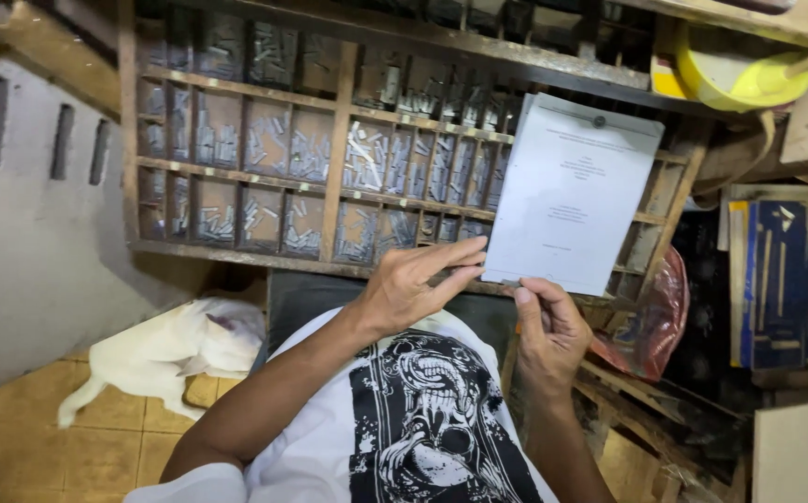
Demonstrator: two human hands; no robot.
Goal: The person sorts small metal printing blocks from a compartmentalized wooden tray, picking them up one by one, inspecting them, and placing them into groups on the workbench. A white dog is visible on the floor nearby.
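**Two hands at the lower edge of a clipped sheet, over a type case**

The left hand (415, 284) lies flat and open, fingers stretched out together toward 3 o'clock, fingertips reaching the lower left corner of the white sheet of paper (576, 191). Whether they press the sheet or only brush its edge cannot be told. The right hand (546, 328) sits at 5 o'clock from the left one, fingers curled, thumb raised to the sheet's bottom edge, where it seems to pinch a small dark, thin object, too small to make out.

The sheet stands tilted at 1 o'clock from the hands, held at its top by a small clip, leaning on the right part of a wooden type case (236, 177) whose many compartments hold small metal pieces.

At 8 o'clock from the hands a white cat (166, 349) lies on the tiled floor. At 1 o'clock, far up, a yellow bowl (744, 79) rests on a shelf.
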